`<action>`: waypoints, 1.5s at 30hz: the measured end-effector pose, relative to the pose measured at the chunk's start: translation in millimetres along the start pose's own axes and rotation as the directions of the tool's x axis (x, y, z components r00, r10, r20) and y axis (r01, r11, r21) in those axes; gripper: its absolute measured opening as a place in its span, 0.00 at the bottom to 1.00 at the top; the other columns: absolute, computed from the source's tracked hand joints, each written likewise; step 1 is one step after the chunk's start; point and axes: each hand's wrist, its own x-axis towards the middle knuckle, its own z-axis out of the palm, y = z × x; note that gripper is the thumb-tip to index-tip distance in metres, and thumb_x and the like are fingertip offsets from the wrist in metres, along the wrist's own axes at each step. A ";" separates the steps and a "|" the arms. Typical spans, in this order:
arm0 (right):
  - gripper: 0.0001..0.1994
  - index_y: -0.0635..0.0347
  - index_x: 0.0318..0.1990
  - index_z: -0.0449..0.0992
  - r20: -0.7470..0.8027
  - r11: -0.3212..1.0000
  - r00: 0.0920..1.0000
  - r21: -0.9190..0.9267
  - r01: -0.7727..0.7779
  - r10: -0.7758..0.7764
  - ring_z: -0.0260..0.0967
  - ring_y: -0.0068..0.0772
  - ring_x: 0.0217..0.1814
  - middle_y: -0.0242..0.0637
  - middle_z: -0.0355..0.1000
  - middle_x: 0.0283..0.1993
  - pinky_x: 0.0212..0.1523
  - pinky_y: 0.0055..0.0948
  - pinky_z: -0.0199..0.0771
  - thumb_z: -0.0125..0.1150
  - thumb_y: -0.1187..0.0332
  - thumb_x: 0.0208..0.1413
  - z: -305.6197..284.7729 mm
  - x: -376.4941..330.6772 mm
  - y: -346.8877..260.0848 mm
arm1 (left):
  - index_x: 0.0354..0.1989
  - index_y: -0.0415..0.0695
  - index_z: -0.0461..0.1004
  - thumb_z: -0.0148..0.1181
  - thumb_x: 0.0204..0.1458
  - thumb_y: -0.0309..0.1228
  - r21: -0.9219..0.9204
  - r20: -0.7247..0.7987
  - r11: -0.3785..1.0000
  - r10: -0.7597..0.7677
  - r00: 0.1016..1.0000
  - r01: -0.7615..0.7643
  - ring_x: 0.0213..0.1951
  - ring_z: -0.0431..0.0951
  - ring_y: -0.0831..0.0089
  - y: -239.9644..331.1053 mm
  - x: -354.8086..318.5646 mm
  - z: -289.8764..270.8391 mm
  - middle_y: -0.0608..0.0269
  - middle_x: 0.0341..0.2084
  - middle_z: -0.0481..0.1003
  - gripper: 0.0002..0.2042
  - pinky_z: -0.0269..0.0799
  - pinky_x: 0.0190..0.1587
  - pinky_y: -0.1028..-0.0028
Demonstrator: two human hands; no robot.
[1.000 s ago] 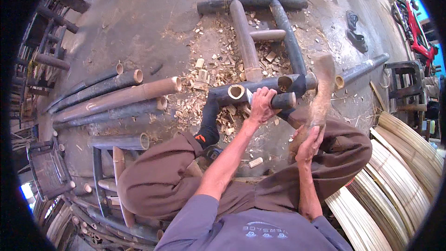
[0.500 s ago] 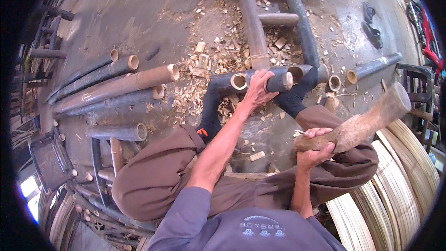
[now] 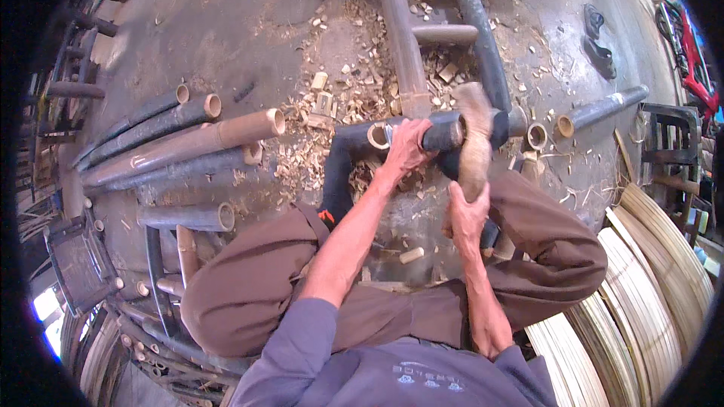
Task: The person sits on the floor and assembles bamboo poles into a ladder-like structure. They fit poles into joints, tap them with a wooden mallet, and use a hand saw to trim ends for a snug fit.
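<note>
My left hand (image 3: 408,148) is wrapped round a chisel with a thick dark handle (image 3: 441,136). A bit of its metal blade shows beside the round hole in a dark bamboo pole (image 3: 354,136). My right hand (image 3: 469,215) grips the narrow end of a rough wooden mallet (image 3: 475,147), which stands upright in the view. The mallet's side is against or very close to the butt of the chisel handle; I cannot tell which. The pole lies crosswise between my feet, joined to a bamboo frame (image 3: 398,38) stretching away from me.
Wood chips (image 3: 320,102) litter the floor around the pole. Several bamboo poles (image 3: 181,143) lie at left, and another pole (image 3: 603,111) at right. Bundled pale strips (image 3: 633,294) are beside my right knee. A pair of sandals (image 3: 597,41) sits at far right.
My right hand has swung the mallet from the right, above my knee, leftward to the chisel's butt. My left hand and the chisel have shifted slightly left.
</note>
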 end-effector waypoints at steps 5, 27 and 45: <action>0.30 0.68 0.61 0.59 -0.072 0.929 0.936 -0.172 0.329 -0.345 0.70 0.28 0.29 0.39 0.71 0.35 0.30 0.29 0.75 0.65 0.68 0.54 18.7 0.0 33.1 | 0.42 0.49 0.73 0.74 0.32 0.37 0.048 -0.098 0.997 0.062 0.993 -0.057 0.39 0.72 0.54 4.0 -7.1 2.5 0.59 0.35 0.74 0.25 0.65 0.41 0.58; 0.36 0.65 0.61 0.63 0.524 0.931 0.784 0.051 0.362 -0.334 0.75 0.47 0.52 0.55 0.75 0.48 0.52 0.41 0.74 0.71 0.58 0.48 37.0 -90.6 -53.4 | 0.51 0.43 0.69 0.62 0.53 0.23 -0.964 -0.165 0.265 -0.601 0.782 0.000 0.49 0.75 0.65 -47.9 -66.8 -113.4 0.59 0.46 0.74 0.17 0.71 0.55 0.63; 0.31 0.65 0.51 0.71 0.291 0.855 0.818 0.001 0.519 -0.496 0.78 0.55 0.46 0.59 0.76 0.41 0.44 0.45 0.75 0.67 0.45 0.51 24.6 -15.5 -89.3 | 0.44 0.42 0.73 0.64 0.51 0.28 -0.948 0.028 0.265 -0.477 0.878 0.174 0.44 0.76 0.71 19.6 -62.3 -88.9 0.60 0.42 0.78 0.12 0.71 0.51 0.69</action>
